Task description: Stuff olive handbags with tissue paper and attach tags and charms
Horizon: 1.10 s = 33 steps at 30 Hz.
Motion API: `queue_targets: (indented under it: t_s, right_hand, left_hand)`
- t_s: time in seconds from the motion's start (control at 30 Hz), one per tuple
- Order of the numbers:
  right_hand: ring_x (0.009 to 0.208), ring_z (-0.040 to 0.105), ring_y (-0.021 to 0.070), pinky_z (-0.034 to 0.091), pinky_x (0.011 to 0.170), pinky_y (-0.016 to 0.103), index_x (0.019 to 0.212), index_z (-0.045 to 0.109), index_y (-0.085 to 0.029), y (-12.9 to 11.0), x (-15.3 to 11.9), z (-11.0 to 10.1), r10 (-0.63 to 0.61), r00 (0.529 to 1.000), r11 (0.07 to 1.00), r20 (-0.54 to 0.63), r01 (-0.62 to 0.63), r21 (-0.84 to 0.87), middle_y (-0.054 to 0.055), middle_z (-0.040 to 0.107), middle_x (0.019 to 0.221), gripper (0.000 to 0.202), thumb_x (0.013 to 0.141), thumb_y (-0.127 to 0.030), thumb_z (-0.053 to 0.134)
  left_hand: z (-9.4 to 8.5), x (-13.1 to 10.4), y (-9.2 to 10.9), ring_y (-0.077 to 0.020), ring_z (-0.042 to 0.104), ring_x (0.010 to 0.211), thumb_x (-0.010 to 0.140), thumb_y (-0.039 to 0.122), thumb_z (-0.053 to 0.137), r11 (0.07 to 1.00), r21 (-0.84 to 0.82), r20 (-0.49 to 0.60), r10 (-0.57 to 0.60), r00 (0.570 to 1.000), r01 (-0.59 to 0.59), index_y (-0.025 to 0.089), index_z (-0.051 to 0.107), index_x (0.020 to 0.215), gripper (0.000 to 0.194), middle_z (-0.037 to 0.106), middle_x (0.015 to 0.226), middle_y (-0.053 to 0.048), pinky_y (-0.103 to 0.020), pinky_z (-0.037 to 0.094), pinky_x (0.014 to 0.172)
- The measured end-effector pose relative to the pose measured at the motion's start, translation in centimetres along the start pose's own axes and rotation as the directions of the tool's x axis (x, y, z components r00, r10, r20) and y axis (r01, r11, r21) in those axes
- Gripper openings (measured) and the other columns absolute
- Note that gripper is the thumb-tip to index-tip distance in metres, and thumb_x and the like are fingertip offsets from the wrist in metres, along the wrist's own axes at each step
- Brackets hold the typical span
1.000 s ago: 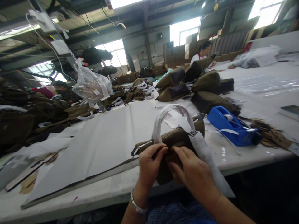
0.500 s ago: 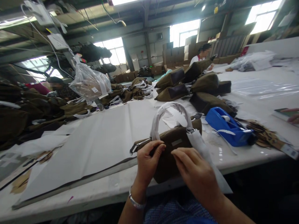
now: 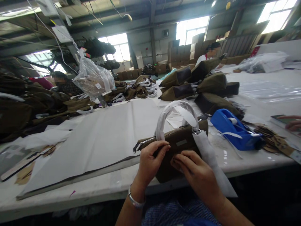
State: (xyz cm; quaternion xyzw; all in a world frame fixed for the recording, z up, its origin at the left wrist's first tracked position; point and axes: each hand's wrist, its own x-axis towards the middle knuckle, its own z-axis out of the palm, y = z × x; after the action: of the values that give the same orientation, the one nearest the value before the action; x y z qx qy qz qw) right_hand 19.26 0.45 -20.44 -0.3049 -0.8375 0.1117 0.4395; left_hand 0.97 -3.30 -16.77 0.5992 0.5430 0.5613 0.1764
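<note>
An olive-brown handbag (image 3: 181, 142) stands at the near edge of the white table (image 3: 98, 191), its handle (image 3: 175, 110) wrapped in white tissue. My left hand (image 3: 150, 161) grips the bag's top edge by the zipper, thumb over the rim. My right hand (image 3: 197, 175) presses its fingers against the bag's front face, just below a small metal label. A strip of white tissue (image 3: 211, 163) hangs from the handle's right ring down over my right wrist.
A blue tape dispenser (image 3: 232, 130) sits to the right of the bag. A large white paper sheet (image 3: 101, 141) covers the table's left. More olive bags (image 3: 207, 84) are piled behind and at left. Another person's hand (image 3: 293, 124) rests at far right. Two people sit in the background.
My right hand's fingers slid back onto the bag's front face. The bag stayed upright in my left hand. The view shifted slightly.
</note>
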Motion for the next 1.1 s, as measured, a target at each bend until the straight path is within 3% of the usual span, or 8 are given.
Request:
queue_targets:
  t_s: [0.17, 0.43, 0.67, 0.83, 0.97, 1.1]
  right_hand:
    - [0.098, 0.069, 0.0234, 0.062, 0.085, 0.037, 0.109, 0.072, -0.022, 0.3, 0.2, 0.0, -0.042, 0.999, 0.998, 0.028, 0.043, -0.036, 0.009, 0.069, 0.106, 0.017, 0.101, -0.023, 0.058]
    - [0.084, 0.068, 0.0203, 0.061, 0.071, 0.033, 0.106, 0.074, -0.02, -0.1, 1.2, -0.8, -0.177, 0.984, 0.984, 0.027, 0.177, -0.035, 0.007, 0.073, 0.098, 0.014, 0.098, -0.019, 0.063]
    - [0.088, 0.07, 0.0206, 0.062, 0.076, 0.034, 0.115, 0.074, -0.022, 0.9, 1.0, -1.1, -0.352, 0.936, 0.936, 0.031, 0.351, 0.034, 0.008, 0.076, 0.099, 0.031, 0.101, -0.012, 0.049]
    - [0.088, 0.071, 0.0209, 0.061, 0.077, 0.036, 0.115, 0.074, -0.022, 1.1, 0.8, -1.0, -0.413, 0.91, 0.911, 0.036, 0.412, 0.033, 0.008, 0.077, 0.098, 0.029, 0.101, -0.013, 0.051]
    - [0.088, 0.07, 0.0213, 0.06, 0.078, 0.037, 0.114, 0.073, -0.021, 1.0, 0.8, -1.0, -0.423, 0.904, 0.906, 0.057, 0.422, 0.031, 0.008, 0.076, 0.098, 0.027, 0.101, -0.013, 0.051]
    - [0.088, 0.068, 0.022, 0.059, 0.078, 0.036, 0.112, 0.071, -0.019, 0.8, 0.8, -0.5, -0.362, 0.931, 0.932, 0.051, 0.361, 0.013, 0.008, 0.075, 0.098, 0.022, 0.099, -0.011, 0.054]
  left_hand:
    - [-0.5, -0.1, 0.1, -0.0167, 0.073, 0.09, 0.098, 0.024, 0.062, 1.0, -0.002, 0.052, 0.028, 0.998, -0.028, 0.022, 0.074, 0.106, 0.015, 0.077, 0.1, -0.004, -0.028, 0.059, 0.085]
    - [-0.4, -0.1, -0.1, -0.0166, 0.073, 0.09, 0.098, 0.024, 0.063, 0.999, -0.025, 0.038, 0.046, 0.998, -0.045, 0.021, 0.075, 0.106, 0.014, 0.078, 0.099, -0.004, -0.028, 0.059, 0.085]
    - [-0.5, 0.0, -0.1, -0.0173, 0.074, 0.089, 0.097, 0.024, 0.064, 0.999, -0.024, 0.024, 0.022, 0.999, -0.022, 0.021, 0.075, 0.105, 0.014, 0.078, 0.099, -0.005, -0.029, 0.059, 0.086]
    - [-0.5, 0.1, 0.0, -0.0174, 0.074, 0.089, 0.097, 0.024, 0.064, 0.999, -0.032, 0.015, 0.027, 1.0, -0.026, 0.021, 0.075, 0.105, 0.014, 0.078, 0.098, -0.005, -0.029, 0.059, 0.086]
    - [-0.5, 0.1, -0.1, -0.0168, 0.074, 0.089, 0.097, 0.023, 0.064, 0.999, -0.038, 0.02, 0.025, 0.999, -0.024, 0.022, 0.075, 0.105, 0.014, 0.078, 0.098, -0.004, -0.028, 0.059, 0.085]
    - [-0.6, 0.1, -0.3, -0.0164, 0.074, 0.089, 0.097, 0.023, 0.064, 0.998, -0.048, 0.012, 0.028, 1.0, -0.027, 0.022, 0.075, 0.106, 0.014, 0.078, 0.098, -0.003, -0.028, 0.058, 0.085]
